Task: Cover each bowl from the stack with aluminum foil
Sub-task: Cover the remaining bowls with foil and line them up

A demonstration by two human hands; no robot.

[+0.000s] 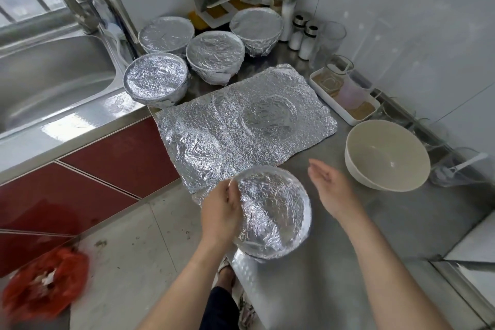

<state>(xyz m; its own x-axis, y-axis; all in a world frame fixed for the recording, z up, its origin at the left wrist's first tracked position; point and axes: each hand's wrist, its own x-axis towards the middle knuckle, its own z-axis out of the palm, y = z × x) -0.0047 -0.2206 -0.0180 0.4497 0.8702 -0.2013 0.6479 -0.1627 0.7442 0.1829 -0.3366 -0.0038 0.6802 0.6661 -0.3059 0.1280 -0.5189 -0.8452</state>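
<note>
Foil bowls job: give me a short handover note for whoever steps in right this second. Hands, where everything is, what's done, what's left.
Left hand: grips the foil-wrapped bowl at its rim, tilted, by the front edge of the counter.
Right hand: open, just right of that bowl, not touching it.
Done: four covered bowls sit at the back beside the sink.
Left: probably finish pressing the held bowl's foil, then cover the bare white bowl on the right; whether another is nested inside I cannot tell. A crumpled foil sheet lies flat mid-counter.
</note>
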